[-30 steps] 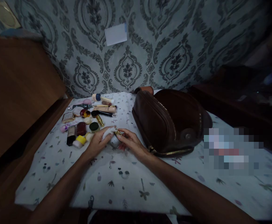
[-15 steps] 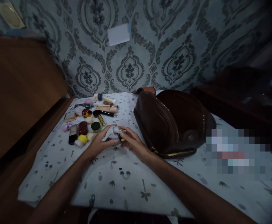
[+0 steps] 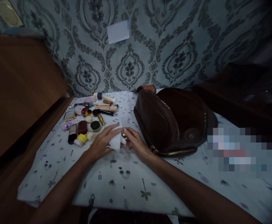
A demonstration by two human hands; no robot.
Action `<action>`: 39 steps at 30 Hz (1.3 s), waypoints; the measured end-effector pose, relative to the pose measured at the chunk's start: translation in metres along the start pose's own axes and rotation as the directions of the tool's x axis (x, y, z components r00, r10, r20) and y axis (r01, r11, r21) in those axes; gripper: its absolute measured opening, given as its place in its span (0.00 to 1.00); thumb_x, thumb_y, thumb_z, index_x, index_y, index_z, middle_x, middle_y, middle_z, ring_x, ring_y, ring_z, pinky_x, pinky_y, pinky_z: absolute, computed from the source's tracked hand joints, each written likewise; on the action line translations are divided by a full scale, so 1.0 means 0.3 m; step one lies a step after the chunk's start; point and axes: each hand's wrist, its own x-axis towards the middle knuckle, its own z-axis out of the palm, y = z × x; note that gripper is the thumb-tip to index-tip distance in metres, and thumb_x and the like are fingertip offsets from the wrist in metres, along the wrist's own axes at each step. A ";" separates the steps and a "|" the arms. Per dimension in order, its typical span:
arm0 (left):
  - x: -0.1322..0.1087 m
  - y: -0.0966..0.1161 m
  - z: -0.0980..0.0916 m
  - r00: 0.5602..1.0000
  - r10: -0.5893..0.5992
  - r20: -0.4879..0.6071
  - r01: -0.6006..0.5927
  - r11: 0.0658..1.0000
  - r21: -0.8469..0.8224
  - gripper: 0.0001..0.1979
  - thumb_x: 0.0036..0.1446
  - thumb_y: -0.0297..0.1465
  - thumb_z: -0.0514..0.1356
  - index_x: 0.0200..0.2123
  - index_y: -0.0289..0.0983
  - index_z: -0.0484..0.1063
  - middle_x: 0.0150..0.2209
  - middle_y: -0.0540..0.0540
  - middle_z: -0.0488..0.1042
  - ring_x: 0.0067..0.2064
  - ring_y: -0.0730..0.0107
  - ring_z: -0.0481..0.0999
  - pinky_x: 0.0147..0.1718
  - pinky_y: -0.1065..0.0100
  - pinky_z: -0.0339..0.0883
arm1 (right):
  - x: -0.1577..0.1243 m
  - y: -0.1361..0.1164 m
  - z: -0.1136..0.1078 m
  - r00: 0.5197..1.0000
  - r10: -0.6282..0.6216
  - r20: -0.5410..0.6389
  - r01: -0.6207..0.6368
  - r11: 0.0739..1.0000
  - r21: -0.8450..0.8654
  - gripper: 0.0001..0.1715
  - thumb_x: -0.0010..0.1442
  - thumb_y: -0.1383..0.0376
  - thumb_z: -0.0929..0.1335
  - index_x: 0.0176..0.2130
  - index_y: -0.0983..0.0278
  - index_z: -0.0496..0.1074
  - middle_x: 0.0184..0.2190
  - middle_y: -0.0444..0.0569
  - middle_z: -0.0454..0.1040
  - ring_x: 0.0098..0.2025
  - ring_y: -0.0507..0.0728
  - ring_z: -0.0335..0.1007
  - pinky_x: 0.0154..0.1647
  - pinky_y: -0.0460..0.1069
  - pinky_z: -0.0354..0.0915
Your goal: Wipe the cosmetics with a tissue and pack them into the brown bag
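Observation:
My left hand (image 3: 100,143) is closed on a white wipe (image 3: 116,141), which hangs down in a flap between my hands. In my right hand (image 3: 137,143), the fingers pinch a small dark item with gold trim (image 3: 124,135). The wipe presses against that item's left side and hides much of it, so its kind is unclear. Left of my hands lie several cosmetics, among them a gold lipstick tube (image 3: 101,119), a dark green round jar (image 3: 95,126), a dark red case (image 3: 82,127) and a yellow-lidded piece (image 3: 82,138).
A brown leather bag (image 3: 153,115) stands unzipped on the right of the patterned tablecloth (image 3: 124,193). Farther right, a patch is pixelated. A wooden cabinet side (image 3: 21,90) borders the left, and a wallpapered wall (image 3: 131,68) rises behind.
My left hand has turned over, palm down, and the wipe is now spread along the item's left side. My right hand still holds the small item and has shifted slightly.

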 end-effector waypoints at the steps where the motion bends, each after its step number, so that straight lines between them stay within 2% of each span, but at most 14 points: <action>1: -0.001 0.002 0.001 0.999 0.035 0.014 -0.035 0.999 0.031 0.29 0.64 0.45 0.55 0.64 0.39 0.62 0.64 0.34 0.63 0.64 0.51 0.65 0.61 0.55 0.59 | 0.000 0.001 0.000 1.000 0.006 -0.013 -0.006 1.000 0.013 0.27 0.51 0.45 0.73 0.41 0.62 0.74 0.35 0.46 0.75 0.33 0.54 0.73 0.30 0.47 0.71; 3: -0.001 0.006 0.002 0.994 0.111 0.018 -0.112 0.990 0.083 0.30 0.65 0.48 0.50 0.64 0.38 0.62 0.65 0.34 0.63 0.65 0.51 0.64 0.63 0.53 0.56 | -0.001 0.001 0.000 0.999 0.021 -0.030 -0.020 0.999 0.048 0.27 0.49 0.46 0.74 0.40 0.62 0.74 0.34 0.45 0.76 0.32 0.53 0.73 0.30 0.45 0.69; 5: -0.001 0.011 0.005 0.984 0.179 0.021 -0.180 0.970 0.162 0.27 0.67 0.45 0.48 0.63 0.39 0.63 0.64 0.35 0.64 0.67 0.51 0.61 0.64 0.50 0.51 | -0.002 -0.004 -0.001 0.999 0.034 -0.040 -0.030 0.994 0.104 0.26 0.46 0.47 0.75 0.38 0.62 0.74 0.32 0.44 0.76 0.31 0.51 0.72 0.29 0.44 0.67; 8: 0.002 0.024 0.016 0.965 0.255 0.055 -0.260 0.922 0.288 0.21 0.65 0.32 0.51 0.61 0.39 0.66 0.63 0.38 0.67 0.70 0.53 0.54 0.66 0.47 0.45 | 0.000 -0.013 -0.006 0.997 0.068 -0.045 -0.057 0.978 0.202 0.23 0.46 0.49 0.76 0.34 0.62 0.73 0.27 0.41 0.76 0.28 0.50 0.71 0.28 0.43 0.66; 11: 0.005 0.038 0.031 0.943 0.331 0.040 -0.324 0.879 0.350 0.22 0.60 0.21 0.51 0.57 0.37 0.68 0.60 0.39 0.72 0.71 0.58 0.52 0.67 0.46 0.43 | 0.008 -0.021 -0.013 0.989 0.139 -0.056 -0.117 0.948 0.297 0.20 0.51 0.49 0.74 0.33 0.62 0.72 0.24 0.39 0.75 0.24 0.48 0.69 0.26 0.42 0.65; 15: 0.011 0.051 0.040 0.928 0.368 -0.051 -0.327 0.874 0.359 0.22 0.59 0.17 0.49 0.54 0.35 0.69 0.57 0.37 0.74 0.70 0.59 0.53 0.65 0.48 0.51 | 0.014 -0.038 -0.010 0.967 0.251 -0.042 -0.212 0.885 0.413 0.17 0.61 0.52 0.69 0.33 0.63 0.72 0.23 0.41 0.75 0.22 0.48 0.70 0.24 0.42 0.66; 18: 0.014 0.055 0.037 0.916 0.372 -0.149 -0.317 0.900 0.299 0.22 0.59 0.16 0.48 0.54 0.33 0.69 0.58 0.34 0.73 0.70 0.58 0.56 0.61 0.51 0.61 | 0.008 -0.055 0.002 0.950 0.312 -0.025 -0.271 0.860 0.432 0.21 0.68 0.53 0.61 0.32 0.64 0.72 0.20 0.42 0.73 0.18 0.48 0.67 0.18 0.42 0.62; 21: 0.011 0.054 0.033 0.911 0.362 -0.198 -0.316 0.921 0.229 0.23 0.59 0.16 0.47 0.55 0.33 0.67 0.60 0.32 0.69 0.69 0.57 0.57 0.59 0.51 0.65 | 0.002 -0.065 0.009 0.939 0.343 -0.006 -0.313 0.864 0.395 0.25 0.69 0.51 0.59 0.30 0.64 0.70 0.15 0.41 0.69 0.13 0.49 0.62 0.12 0.42 0.56; 24: 0.004 0.051 0.034 0.919 0.347 -0.186 -0.312 0.930 0.194 0.24 0.61 0.18 0.47 0.58 0.34 0.65 0.62 0.32 0.68 0.69 0.56 0.58 0.60 0.48 0.63 | 0.001 -0.064 0.005 0.938 0.346 0.013 -0.328 0.874 0.358 0.25 0.68 0.50 0.61 0.29 0.64 0.69 0.13 0.40 0.67 0.12 0.49 0.60 0.12 0.42 0.55; 28: 0.004 0.053 0.036 0.950 0.248 -0.190 -0.216 0.961 0.173 0.22 0.66 0.26 0.52 0.62 0.37 0.61 0.62 0.33 0.67 0.68 0.56 0.60 0.63 0.47 0.58 | 0.005 -0.044 -0.006 0.950 0.301 0.085 -0.311 0.891 0.329 0.23 0.64 0.48 0.64 0.30 0.64 0.71 0.17 0.41 0.71 0.14 0.49 0.62 0.15 0.43 0.60; 32: 0.009 0.061 0.032 0.967 0.128 -0.221 -0.105 0.988 0.115 0.26 0.67 0.33 0.54 0.66 0.39 0.56 0.66 0.34 0.62 0.68 0.56 0.60 0.64 0.51 0.58 | 0.003 -0.026 -0.009 0.973 0.195 0.124 -0.221 0.941 0.255 0.27 0.52 0.43 0.72 0.28 0.64 0.71 0.16 0.41 0.70 0.15 0.49 0.62 0.15 0.44 0.59; 35: 0.003 0.063 0.032 0.982 -0.028 -0.189 0.028 1.000 -0.001 0.28 0.67 0.37 0.54 0.68 0.39 0.54 0.66 0.35 0.61 0.67 0.56 0.61 0.63 0.55 0.60 | -0.005 -0.029 -0.006 0.986 0.109 0.127 -0.136 0.964 0.229 0.26 0.46 0.46 0.76 0.29 0.64 0.71 0.19 0.40 0.70 0.20 0.48 0.65 0.20 0.43 0.64; 37: 0.000 0.061 0.036 0.963 -0.187 -0.196 0.167 0.980 -0.112 0.28 0.67 0.39 0.54 0.66 0.37 0.57 0.63 0.36 0.65 0.65 0.57 0.64 0.62 0.56 0.61 | -0.012 -0.034 -0.004 0.989 0.060 0.138 -0.089 0.973 0.213 0.25 0.45 0.49 0.78 0.33 0.64 0.72 0.24 0.40 0.71 0.23 0.49 0.67 0.25 0.44 0.68; 39: 0.003 0.061 0.039 0.916 -0.341 -0.213 0.293 0.928 -0.229 0.26 0.66 0.43 0.53 0.63 0.36 0.62 0.58 0.38 0.71 0.61 0.58 0.69 0.62 0.56 0.61 | -0.020 -0.037 -0.004 0.988 0.009 0.156 -0.039 0.981 0.188 0.26 0.46 0.51 0.78 0.39 0.62 0.73 0.30 0.42 0.73 0.27 0.50 0.70 0.29 0.46 0.70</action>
